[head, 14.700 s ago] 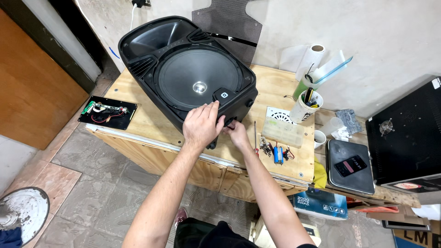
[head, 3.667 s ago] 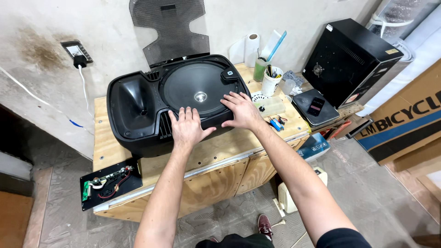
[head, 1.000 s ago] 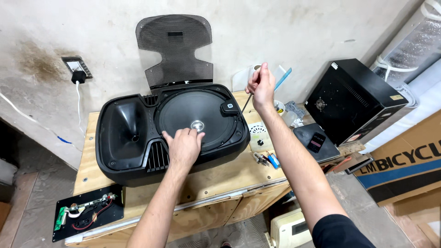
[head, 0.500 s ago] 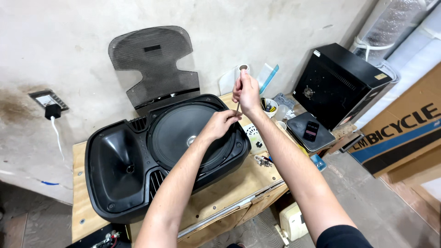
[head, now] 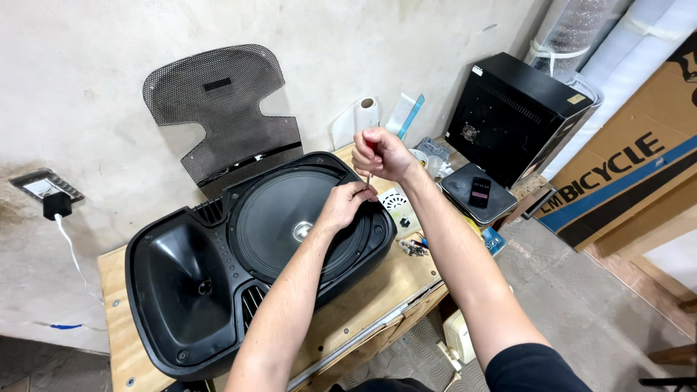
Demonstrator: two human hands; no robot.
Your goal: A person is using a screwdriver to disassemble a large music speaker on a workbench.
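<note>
A large black speaker cabinet [head: 218, 290] lies face up on a wooden workbench [head: 377, 290], its round woofer cone [head: 279, 229] exposed. My right hand [head: 381, 154] grips a screwdriver [head: 369, 174] with a red handle, tip pointing down at the woofer's right rim. My left hand [head: 347, 203] rests on that same rim, its fingertips pinched at the screwdriver's tip. Whether those fingers hold a screw is too small to tell.
The perforated metal grille [head: 218, 116] leans on the wall behind the speaker. A paper towel roll [head: 359, 120], a black box [head: 515, 123], a phone on a grey case [head: 479, 192] and small parts [head: 410, 247] crowd the bench's right end. Cardboard boxes [head: 624, 167] stand right.
My right hand has lowered the screwdriver from high above to the woofer's right rim. My left hand came off the cone's centre to the tip.
</note>
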